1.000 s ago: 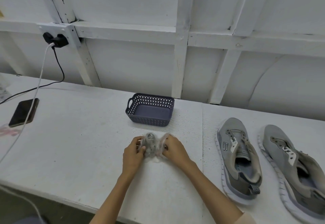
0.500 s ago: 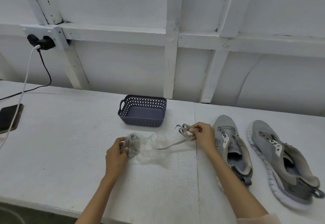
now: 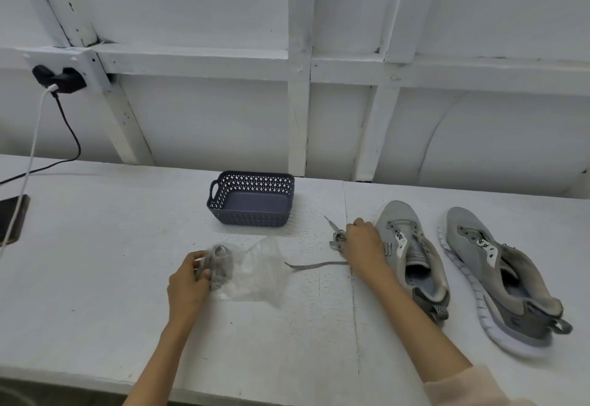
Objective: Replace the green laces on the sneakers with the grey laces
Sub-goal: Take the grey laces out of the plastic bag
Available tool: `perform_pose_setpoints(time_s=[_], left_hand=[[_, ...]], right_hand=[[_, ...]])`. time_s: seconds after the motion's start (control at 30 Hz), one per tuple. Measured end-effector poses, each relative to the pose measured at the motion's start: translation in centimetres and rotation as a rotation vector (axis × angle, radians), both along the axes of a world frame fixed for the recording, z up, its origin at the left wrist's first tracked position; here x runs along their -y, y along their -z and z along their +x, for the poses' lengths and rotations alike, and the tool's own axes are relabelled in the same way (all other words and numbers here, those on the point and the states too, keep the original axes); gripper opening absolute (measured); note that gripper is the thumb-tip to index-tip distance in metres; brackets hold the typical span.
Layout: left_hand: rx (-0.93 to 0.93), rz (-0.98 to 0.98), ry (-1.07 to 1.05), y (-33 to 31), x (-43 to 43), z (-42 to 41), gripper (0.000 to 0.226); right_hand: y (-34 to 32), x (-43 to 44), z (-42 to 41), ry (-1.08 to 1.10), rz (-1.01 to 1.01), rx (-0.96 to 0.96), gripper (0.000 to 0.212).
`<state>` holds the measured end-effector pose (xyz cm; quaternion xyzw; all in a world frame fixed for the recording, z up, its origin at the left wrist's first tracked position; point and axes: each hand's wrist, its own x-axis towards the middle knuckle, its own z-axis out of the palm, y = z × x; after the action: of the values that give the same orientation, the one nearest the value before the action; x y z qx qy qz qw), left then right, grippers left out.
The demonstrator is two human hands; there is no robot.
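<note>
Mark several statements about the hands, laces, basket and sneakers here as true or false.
1. The basket holds nothing. True.
2. The right hand grips a bundled grey lace. True.
3. The left hand lies flat on the table. False: it grips a coiled lace through a clear bag.
4. The sneakers sit in the basket. False: they lie on the table, right of it.
5. The sneakers carry green laces. False: their eyelets look empty.
</note>
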<state>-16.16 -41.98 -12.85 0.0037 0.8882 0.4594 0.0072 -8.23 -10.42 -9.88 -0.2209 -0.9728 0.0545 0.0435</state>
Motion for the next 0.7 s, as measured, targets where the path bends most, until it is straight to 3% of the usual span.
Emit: perform_pose_setpoints(time_s=[0.07,0.13,0.23,0.33,0.57,0.7], left_hand=[[0.000,-0.007,0.002,0.1,-0.1,0.1,0.034],[0.007,-0.012,0.001,0.1,-0.2,0.3,0.033],[0.037,0.017,0.012,0.0,-0.4,0.5,0.032],[0.061,0.060,0.065,-0.5,-0.8,0.9,0.032],[0.055,0.085,0.069,-0.5,-0.6,1.3,0.030],[0.070,0.036,0.096,-0.6,-0.4,1.2,0.031]], right_hand=[[-0.3,1.5,0.4,-0.059,-0.023,-0.211,0.031],[-1.2,3.9,0.7,-0.099,-0.316,-0.338,0.028],[-1.1,7.5,0.4,-0.134,-0.783,-0.168,0.018],[-0.1,9.2,-0.1,-0.070,-1.017,-0.178,0.012],[-0.4,10.4,-0.4,0.121,-1.083,-0.421,0.017],[0.3,10.9,-0.9,-0.004,-0.942,-0.272,0.018]])
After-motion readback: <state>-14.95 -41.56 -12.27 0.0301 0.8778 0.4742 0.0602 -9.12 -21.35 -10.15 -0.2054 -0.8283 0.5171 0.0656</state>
